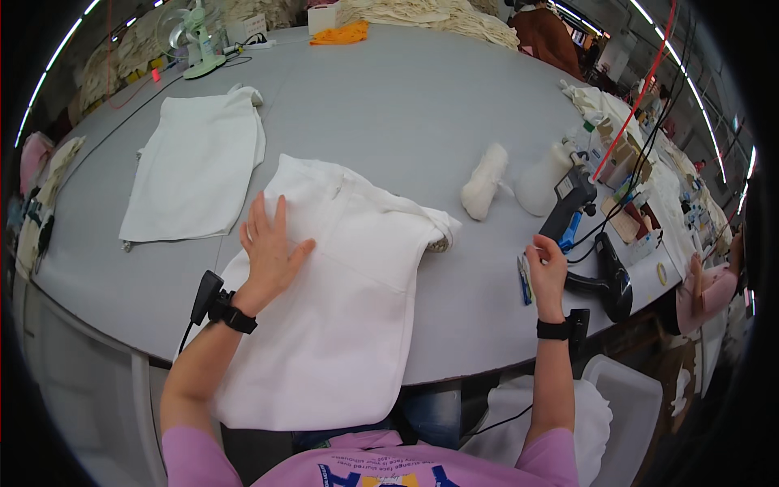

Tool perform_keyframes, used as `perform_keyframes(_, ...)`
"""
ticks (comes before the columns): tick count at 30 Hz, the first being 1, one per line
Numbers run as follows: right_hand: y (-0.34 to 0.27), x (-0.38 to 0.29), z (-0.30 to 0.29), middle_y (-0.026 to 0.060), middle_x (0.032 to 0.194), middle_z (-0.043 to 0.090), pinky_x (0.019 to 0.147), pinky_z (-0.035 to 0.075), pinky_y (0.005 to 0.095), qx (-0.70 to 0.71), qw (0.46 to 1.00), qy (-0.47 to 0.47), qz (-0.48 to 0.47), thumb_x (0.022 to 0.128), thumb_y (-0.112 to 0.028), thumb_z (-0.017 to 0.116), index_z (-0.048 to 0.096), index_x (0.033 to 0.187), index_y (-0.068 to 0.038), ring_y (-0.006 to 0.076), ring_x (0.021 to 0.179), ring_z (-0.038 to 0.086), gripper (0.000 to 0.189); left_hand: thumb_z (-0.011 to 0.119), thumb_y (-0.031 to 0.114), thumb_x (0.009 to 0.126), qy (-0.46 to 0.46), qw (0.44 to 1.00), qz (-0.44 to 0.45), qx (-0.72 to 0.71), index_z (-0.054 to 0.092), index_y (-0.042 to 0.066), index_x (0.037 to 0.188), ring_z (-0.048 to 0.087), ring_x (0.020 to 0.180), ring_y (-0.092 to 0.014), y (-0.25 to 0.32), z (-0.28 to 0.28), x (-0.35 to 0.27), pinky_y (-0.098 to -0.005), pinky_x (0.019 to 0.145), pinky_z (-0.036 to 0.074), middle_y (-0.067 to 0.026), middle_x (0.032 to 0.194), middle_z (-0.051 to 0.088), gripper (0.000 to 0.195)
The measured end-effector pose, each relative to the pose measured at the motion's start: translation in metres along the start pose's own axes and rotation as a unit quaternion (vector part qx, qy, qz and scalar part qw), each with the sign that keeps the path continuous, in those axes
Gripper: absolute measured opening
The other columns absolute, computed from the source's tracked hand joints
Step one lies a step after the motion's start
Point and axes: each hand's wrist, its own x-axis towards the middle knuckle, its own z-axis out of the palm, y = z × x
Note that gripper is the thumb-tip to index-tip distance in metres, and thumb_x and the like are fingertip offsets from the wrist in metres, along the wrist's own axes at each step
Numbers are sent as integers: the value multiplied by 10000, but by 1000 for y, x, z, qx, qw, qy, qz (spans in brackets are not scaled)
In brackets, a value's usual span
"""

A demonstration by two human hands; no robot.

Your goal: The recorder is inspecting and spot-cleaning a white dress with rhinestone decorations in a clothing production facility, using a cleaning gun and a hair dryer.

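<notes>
A white fabric garment (pixel 341 274) with seams and a waistband-like edge lies before me, its near end hanging past the table edge onto my lap. My left hand (pixel 268 249) rests flat on its upper left part, fingers spread. My right hand (pixel 546 268) is off to the right above the table, fingers curled; whether something small is between them cannot be seen. Close by it are small snips (pixel 524 281) and a dark gun-shaped tool (pixel 569 198) with a blue trigger. A second white garment (pixel 195 170) lies flat at the left.
A white cloth bundle (pixel 485 181) and a translucent bottle (pixel 538 179) stand at the right. Beyond is a black pistol-grip device (pixel 611 280) among cables. A green fan (pixel 204 49) and an orange cloth (pixel 341 33) are at the back. A white bin (pixel 633 395) stands below the table.
</notes>
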Motion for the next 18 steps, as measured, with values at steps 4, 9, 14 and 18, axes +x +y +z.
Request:
perform_keyframes(4, 44, 41, -11, 186, 1144, 492, 757, 500, 326, -78, 987, 140, 1, 772, -135, 664, 518, 1144, 53, 263, 988, 553, 442, 653, 347, 792, -46, 977, -176, -111, 309, -38, 1334, 360, 1228, -344, -29, 26, 14, -493, 1003, 241, -236, 1318, 382, 748)
perform_keyframes(9, 61, 97, -8, 203, 1030, 601, 834, 438, 336, -41, 996, 73, -10, 733, -192, 711, 534, 1073, 70, 267, 962, 584, 465, 650, 341, 800, -11, 928, -204, -311, 547, -28, 1111, 584, 848, -226, -50, 39, 14, -298, 759, 434, -149, 944, 624, 493)
perform_keyframes(14, 108, 142, -13, 56, 929, 619, 740, 440, 274, 116, 985, 11, 126, 748, -263, 745, 607, 1024, 15, 147, 822, 581, 415, 609, 228, 843, 25, 886, -226, -404, 638, -31, 897, 572, 681, -146, -46, 28, 19, -267, 638, 438, -88, 789, 655, 266)
perform_keyframes(18, 124, 156, -27, 68, 887, 618, 665, 464, 265, 126, 987, 64, 82, 718, -176, 767, 631, 972, 34, 144, 741, 578, 357, 601, 160, 853, 52, 897, -199, -391, 640, -21, 830, 517, 777, -92, -47, 40, 27, -216, 678, 407, -15, 838, 580, 187)
